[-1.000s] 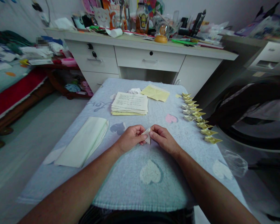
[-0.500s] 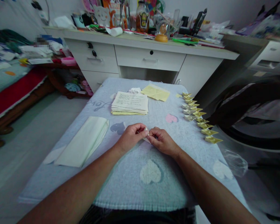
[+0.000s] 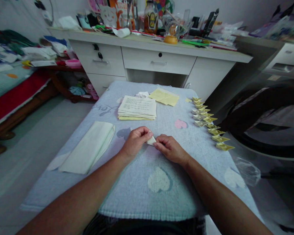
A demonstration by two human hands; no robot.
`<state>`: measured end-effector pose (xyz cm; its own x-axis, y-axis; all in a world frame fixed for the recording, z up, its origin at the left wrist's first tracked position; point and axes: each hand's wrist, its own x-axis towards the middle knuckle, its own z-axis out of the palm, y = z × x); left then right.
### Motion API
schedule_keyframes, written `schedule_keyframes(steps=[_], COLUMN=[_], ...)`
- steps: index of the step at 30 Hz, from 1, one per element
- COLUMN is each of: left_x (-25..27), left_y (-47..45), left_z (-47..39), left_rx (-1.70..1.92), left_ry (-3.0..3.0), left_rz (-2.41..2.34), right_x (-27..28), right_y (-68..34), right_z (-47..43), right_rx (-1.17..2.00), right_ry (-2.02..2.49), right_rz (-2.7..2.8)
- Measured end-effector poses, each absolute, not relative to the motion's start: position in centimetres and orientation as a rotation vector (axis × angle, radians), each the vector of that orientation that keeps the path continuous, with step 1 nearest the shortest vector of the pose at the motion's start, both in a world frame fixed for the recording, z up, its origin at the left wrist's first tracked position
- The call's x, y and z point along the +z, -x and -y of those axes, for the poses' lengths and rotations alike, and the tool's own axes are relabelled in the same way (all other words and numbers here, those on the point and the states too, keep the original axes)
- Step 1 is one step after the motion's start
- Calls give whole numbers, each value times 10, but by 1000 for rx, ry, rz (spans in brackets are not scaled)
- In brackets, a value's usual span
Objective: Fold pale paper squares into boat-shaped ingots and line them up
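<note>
My left hand point(image 3: 136, 141): closed in a pinch, thumb on top, gripping the upper left part of a small, flat, off-white piece of folded paper point(image 3: 151, 140).
My right hand point(image 3: 171, 149): fingers curled, thumb and fingertips pinching the same piece at its lower right corner.
Folded piece: held between my two hands, above the middle of a table covered with a pale blue, heart-patterned cloth point(image 3: 134, 199).
Beyond my hands: a neat stack of white and yellow paper sheets point(image 3: 137, 107), handwriting on the top one; loose yellow sheets point(image 3: 164, 97) lay just right of it.
Left side: a long, pale greenish-white folded bundle point(image 3: 87, 148) lay slantwise near my left forearm.
Right edge: a row of small, pointed, yellow and whitish folded-paper boats point(image 3: 216, 132) stood well apart from my right hand.
</note>
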<state>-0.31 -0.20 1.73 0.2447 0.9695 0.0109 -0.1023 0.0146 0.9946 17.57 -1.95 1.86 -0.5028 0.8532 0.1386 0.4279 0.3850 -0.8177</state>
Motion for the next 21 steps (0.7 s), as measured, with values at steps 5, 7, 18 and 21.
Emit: schedule_keyframes(steps=[5, 7, 18, 21], left_x=[18, 19, 17, 18], left_y=[3, 3, 2, 0], left_z=[1, 1, 2, 4], left_rx=[1066, 1077, 1087, 1051], left_ry=[-1278, -1281, -1221, -1182], left_rz=[-1017, -1033, -1001, -896], right_x=[16, 17, 19, 18], right_y=[-176, -176, -177, -177], right_z=[21, 22, 21, 21], right_rx=[1021, 1072, 1076, 1038], right_ry=[1097, 1072, 1069, 1090], right_rz=[2072, 2048, 2036, 1991])
